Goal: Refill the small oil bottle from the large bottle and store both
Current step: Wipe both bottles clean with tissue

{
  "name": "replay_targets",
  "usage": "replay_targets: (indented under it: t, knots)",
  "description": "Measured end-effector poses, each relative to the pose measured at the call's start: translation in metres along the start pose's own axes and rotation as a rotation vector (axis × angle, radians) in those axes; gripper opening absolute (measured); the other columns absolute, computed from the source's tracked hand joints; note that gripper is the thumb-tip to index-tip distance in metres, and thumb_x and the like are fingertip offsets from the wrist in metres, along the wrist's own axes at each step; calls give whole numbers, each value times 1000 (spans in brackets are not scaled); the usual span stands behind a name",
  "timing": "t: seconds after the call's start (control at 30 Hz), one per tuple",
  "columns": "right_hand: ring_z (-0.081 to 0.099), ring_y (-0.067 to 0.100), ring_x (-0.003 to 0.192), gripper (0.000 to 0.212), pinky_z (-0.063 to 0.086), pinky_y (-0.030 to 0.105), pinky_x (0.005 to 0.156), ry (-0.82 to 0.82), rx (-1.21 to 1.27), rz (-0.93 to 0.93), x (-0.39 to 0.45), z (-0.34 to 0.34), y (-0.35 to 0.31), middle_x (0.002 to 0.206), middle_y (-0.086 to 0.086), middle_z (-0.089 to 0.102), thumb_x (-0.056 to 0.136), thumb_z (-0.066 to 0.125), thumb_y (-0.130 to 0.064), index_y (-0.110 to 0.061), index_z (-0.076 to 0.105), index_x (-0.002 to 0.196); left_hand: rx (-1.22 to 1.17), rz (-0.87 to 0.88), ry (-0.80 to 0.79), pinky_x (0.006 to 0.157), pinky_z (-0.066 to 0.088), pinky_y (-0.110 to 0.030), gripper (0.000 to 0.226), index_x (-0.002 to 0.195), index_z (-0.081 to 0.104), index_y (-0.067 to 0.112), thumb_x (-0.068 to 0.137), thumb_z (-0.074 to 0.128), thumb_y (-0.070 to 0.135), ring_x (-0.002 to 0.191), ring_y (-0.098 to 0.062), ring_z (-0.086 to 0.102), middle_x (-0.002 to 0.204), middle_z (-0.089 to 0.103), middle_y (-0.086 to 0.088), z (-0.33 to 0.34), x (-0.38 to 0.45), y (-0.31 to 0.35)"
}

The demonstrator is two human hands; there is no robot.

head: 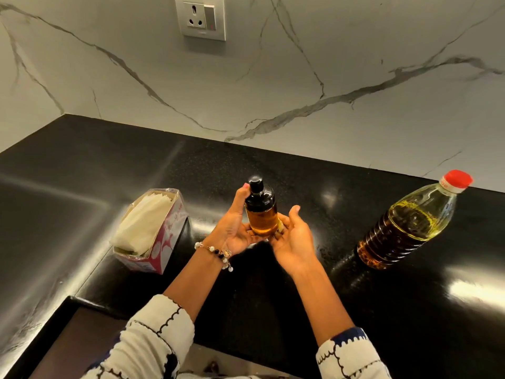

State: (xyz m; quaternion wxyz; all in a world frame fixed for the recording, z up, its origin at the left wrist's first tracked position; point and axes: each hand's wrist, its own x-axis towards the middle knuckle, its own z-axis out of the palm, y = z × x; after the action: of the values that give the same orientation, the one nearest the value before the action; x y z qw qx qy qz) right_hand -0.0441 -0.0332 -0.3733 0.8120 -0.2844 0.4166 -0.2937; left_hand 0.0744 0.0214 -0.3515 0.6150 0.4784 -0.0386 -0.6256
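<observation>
The small oil bottle has a black pump cap and amber oil filling its lower part. My left hand grips it above the black counter, thumb up by the cap and palm under its side. At the bottle's base my right hand touches it with the palm turned up and the fingers spread. The large plastic oil bottle stands upright to the right, with its red cap on and yellow oil inside. It is well apart from both hands.
An opened box of white tissues lies on the counter to the left of my hands. A marble backsplash rises behind, with a wall socket high up. The counter's front edge and a dark cabinet front run below my left sleeve.
</observation>
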Motion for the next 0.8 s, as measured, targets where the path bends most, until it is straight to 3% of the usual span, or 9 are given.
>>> replay_targets:
  t: [0.17,0.3,0.43,0.57,0.63,0.73,0.8]
  knots:
    - [65,29,97,27,53,39,86,180,36,65,-1,2,-2,108,22,67,96,46,-10,4,59,115,24,27,29,91,51,-46,37,104,56,19,87,58,51,98,-34,65,107,63,-20,4,0,-5]
    - [68,29,90,19,57,37,69,269,-134,52,-3,-3,-3,94,21,70,85,53,11,7,65,98,-25,-27,54,79,54,-43,41,102,55,15,86,59,53,91,-34,64,101,61,-22,2,2,-9]
    - [69,29,80,23,58,29,56,274,-117,77,2,-20,2,88,21,69,81,53,20,9,65,97,-56,-62,78,72,52,-44,49,103,55,12,83,60,56,90,-36,62,105,59,-25,-6,5,-7]
    - [67,27,86,29,57,25,55,277,82,72,6,-34,5,97,20,67,84,51,19,5,62,107,-52,-43,138,76,53,-45,58,117,50,12,80,66,55,102,-37,60,115,56,-23,-19,11,-5]
    - [66,26,88,29,56,27,59,335,104,33,7,-38,2,98,19,67,85,50,17,0,63,104,-5,-34,155,83,51,-46,46,103,55,13,82,65,53,104,-34,60,110,60,-19,-23,12,-3]
    - [64,24,80,28,53,29,64,446,82,-66,5,-44,-2,90,16,66,85,48,16,-4,66,96,49,-11,186,91,47,-46,31,85,54,17,88,61,48,89,-27,59,81,68,-9,-28,14,-3]
    - [63,20,74,29,53,29,64,519,21,-128,4,-50,-2,85,12,67,85,47,14,-6,67,93,102,9,208,99,47,-46,30,86,56,18,87,63,47,92,-26,61,84,65,-6,-31,15,-3]
